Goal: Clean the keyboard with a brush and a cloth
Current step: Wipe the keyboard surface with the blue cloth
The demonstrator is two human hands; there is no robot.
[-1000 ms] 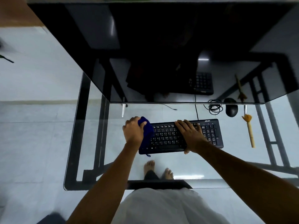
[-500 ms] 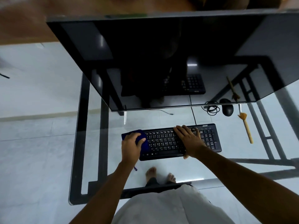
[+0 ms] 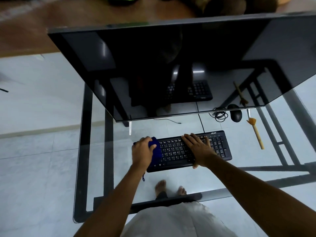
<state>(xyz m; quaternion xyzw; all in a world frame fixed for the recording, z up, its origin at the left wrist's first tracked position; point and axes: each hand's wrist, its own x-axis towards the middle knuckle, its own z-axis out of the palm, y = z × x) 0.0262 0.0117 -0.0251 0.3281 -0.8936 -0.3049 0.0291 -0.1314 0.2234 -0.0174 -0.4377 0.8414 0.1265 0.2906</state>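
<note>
A black keyboard [image 3: 172, 153] lies on the glass desk [image 3: 119, 168] in front of me. My left hand [image 3: 142, 151] is closed around a dark blue cloth [image 3: 156, 149] and presses it onto the keyboard's left end. Flat on the keys right of centre rests my right hand [image 3: 198, 147], fingers spread, pinning the keyboard. A wooden-handled brush [image 3: 255, 130] lies on the glass to the right of the keyboard, apart from both hands.
A large dark monitor [image 3: 171, 65] tilts over the desk just behind the keyboard. A black mouse [image 3: 236, 114] and a coiled cable [image 3: 219, 114] sit at the back right. Black frame bars run under the glass.
My left hand has kept rubbing the cloth over the keyboard's left end, sliding out to the left edge and back. The right hand has stayed in place. My head has tilted up.
</note>
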